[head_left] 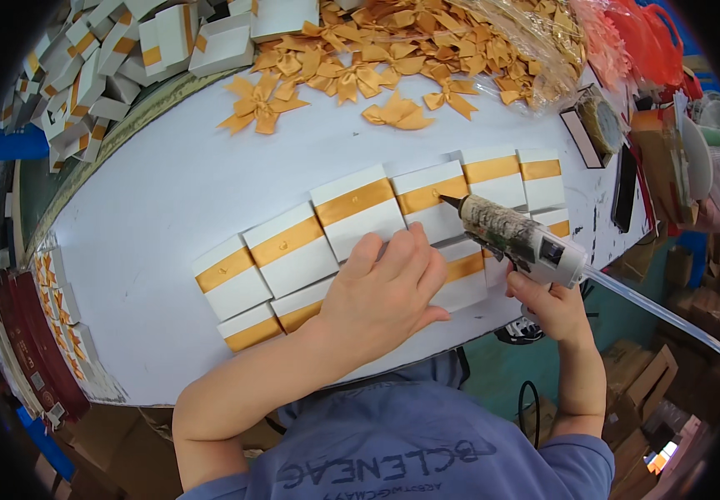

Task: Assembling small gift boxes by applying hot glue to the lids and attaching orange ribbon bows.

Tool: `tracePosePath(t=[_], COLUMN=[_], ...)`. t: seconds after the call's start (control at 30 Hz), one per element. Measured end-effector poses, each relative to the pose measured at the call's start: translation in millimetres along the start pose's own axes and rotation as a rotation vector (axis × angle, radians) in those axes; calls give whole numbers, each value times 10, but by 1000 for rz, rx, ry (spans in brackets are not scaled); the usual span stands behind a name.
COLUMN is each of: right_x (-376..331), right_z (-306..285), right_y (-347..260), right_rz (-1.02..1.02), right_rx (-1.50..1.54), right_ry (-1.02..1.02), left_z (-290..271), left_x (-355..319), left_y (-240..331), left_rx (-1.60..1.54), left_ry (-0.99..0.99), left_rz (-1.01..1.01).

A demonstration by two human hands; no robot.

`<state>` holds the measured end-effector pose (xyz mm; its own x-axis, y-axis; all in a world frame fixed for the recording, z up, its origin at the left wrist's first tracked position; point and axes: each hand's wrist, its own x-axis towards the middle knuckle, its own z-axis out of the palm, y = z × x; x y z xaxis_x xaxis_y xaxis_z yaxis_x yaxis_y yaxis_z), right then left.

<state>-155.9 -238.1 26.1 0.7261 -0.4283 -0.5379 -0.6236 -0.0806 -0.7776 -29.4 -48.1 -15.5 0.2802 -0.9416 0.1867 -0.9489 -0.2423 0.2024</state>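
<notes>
- We see the glue gun (514, 237), its barrel mottled and rounded, over the boxes, its dark, pointed nozzle (452, 201) at one box's ribbon.
- A smooth, clear glue stick (660, 308) juts from its rear.
- The boxes (360, 233), crisp white blocks, stand in two rows on the white surface (143, 333); shiny gold ribbon (339, 208) crosses them, with small drops (285, 245) on several.
- Our right hand (552, 304) is closed around the glue gun, forearm nearly upright.
- Our left hand (385, 292) lies half open, palm down on the boxes, thumb apart, forearm slanting from lower left.
- Beyond, satiny gold bows (352, 75) lie heaped.
</notes>
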Motion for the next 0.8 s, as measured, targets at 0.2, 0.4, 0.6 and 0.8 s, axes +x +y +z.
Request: tracePosePath(t=[0.2, 0.4, 0.6, 0.8], right_x=[34, 102, -22, 61], right_z=[-304, -334, -611, -687], right_y=[178, 206, 348, 465], right_rz=[-154, -31, -213, -148], right_rx=[276, 47, 363, 213], right_ry=[15, 102, 216, 290], left_z=[60, 179, 167, 382], left_x=[282, 453, 725, 984], left_y=[56, 201, 266, 452], left_rx=[-160, -35, -85, -63], left_ry=[44, -26, -23, -14], left_rz=[78, 106, 177, 223])
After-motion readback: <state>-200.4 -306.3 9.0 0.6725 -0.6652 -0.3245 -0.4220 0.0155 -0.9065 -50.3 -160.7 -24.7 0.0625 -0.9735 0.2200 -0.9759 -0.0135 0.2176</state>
